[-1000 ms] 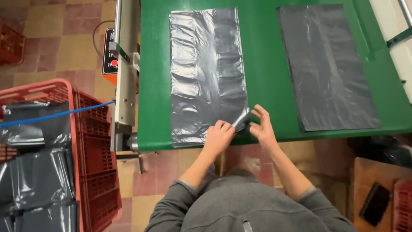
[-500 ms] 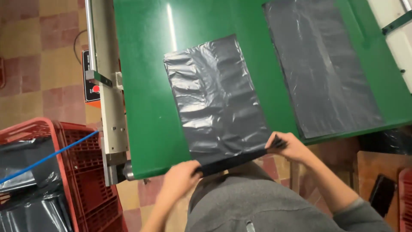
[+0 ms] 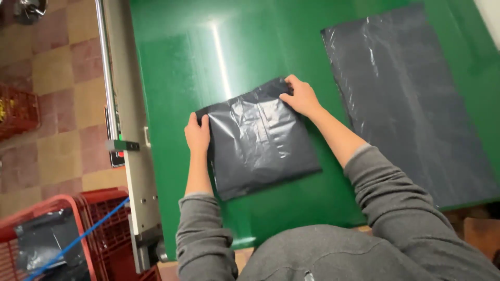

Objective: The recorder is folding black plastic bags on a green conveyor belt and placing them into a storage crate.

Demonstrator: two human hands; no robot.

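**Folded black plastic bag held at its far corners**

The folded black plastic bag point(image 3: 260, 143) lay on the green table point(image 3: 172, 78), slightly skewed, its doubled layers glossy and wrinkled. It sat near the table's middle, closer to the left edge than to the right.

The left hand point(image 3: 197, 134) rested on the bag's far left corner, fingers curled down over the edge and thumb alongside; whether the fingers actually pinched the plastic or only pressed it flat could not be told. The right hand point(image 3: 300, 96) covered the far right corner, fingers bent and pressed onto the bag's top edge, holding it against the table. Both forearms wore grey sleeves pushed back from the wrists.

To the right, well apart from the folded bag, a second black plastic bag point(image 3: 416, 104) lay spread out flat and unfolded on the same green surface. Along the table's left side ran a metal rail point(image 3: 117, 93). Below it, at the lower left, stood a red plastic crate point(image 3: 88, 234) with dark bags inside, and a blue cord point(image 3: 78, 239) crossed it. The floor was tiled.
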